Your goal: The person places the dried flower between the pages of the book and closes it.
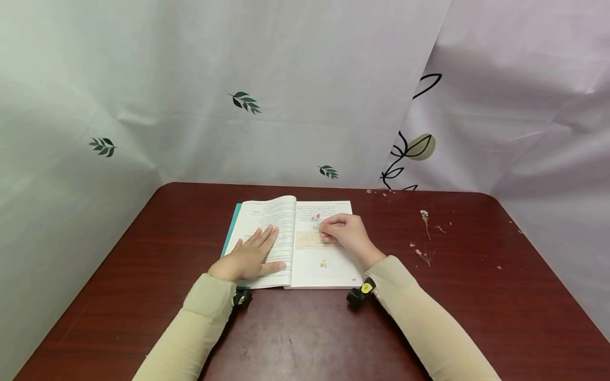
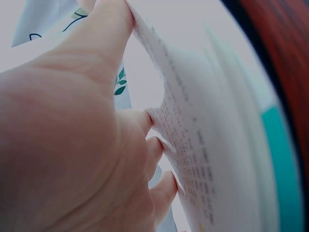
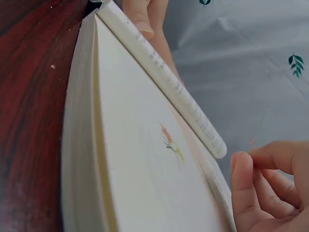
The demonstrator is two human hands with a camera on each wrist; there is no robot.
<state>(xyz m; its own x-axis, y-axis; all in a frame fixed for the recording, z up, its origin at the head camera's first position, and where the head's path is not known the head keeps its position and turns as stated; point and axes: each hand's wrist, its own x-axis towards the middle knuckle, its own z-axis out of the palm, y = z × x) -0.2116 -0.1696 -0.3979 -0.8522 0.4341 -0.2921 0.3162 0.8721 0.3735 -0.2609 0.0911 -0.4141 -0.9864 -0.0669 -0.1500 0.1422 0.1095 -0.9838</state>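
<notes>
An open book (image 1: 329,275) with a teal cover edge (image 2: 282,169) lies on the table. My left hand (image 1: 250,256) rests with spread, straight fingers on its left page, which bulges near the spine. Over the right page, my right hand (image 1: 348,233) pinches a small pink flower sprig (image 3: 250,141) between thumb and forefinger; most of its stem is hidden by the fingers. Lower on that page is a tiny orange and yellow flower (image 1: 323,263), also seen in the right wrist view; whether it is printed or pressed I cannot tell.
Right of the book, a white-flowered sprig (image 1: 425,219) and a pink-flowered sprig (image 1: 423,255) lie on the dark red table (image 1: 305,338). Loose pink petals (image 1: 376,192) are scattered near the back edge. A pale curtain with leaf prints (image 1: 295,121) hangs behind.
</notes>
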